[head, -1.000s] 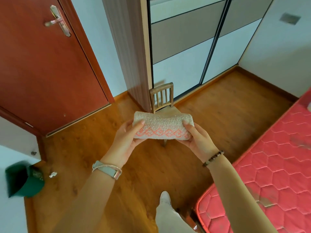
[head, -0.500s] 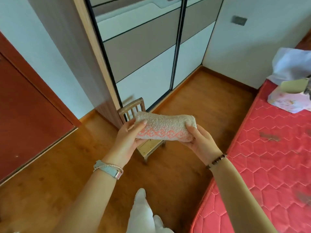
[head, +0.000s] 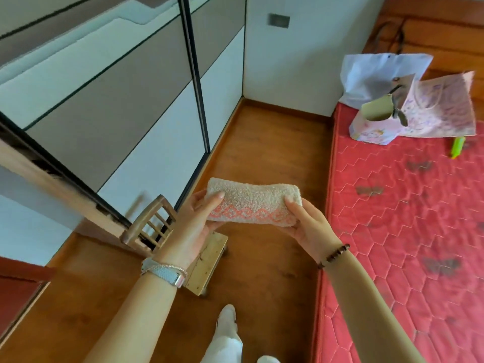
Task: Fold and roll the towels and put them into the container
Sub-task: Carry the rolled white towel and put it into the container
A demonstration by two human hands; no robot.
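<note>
A person looks down at a rolled towel (head: 252, 203), cream with a pink patterned band, held level in the air at chest height. The left hand (head: 193, 226) grips its left end, thumb on top and fingers curled beneath. The right hand (head: 311, 226) grips the right end the same way. The left wrist wears a watch (head: 165, 273); the right wears a bead bracelet (head: 334, 256).

The towel hangs above a wooden floor (head: 275, 153), just right of a small wooden chair (head: 157, 226) that stands beside a sliding-door wardrobe (head: 117, 100). To the right lies a red quilted mattress (head: 406, 231). At its far end sit a white bag (head: 372, 77) and a pink bag (head: 440, 106), touching, with a small green object (head: 457, 147) near them.
</note>
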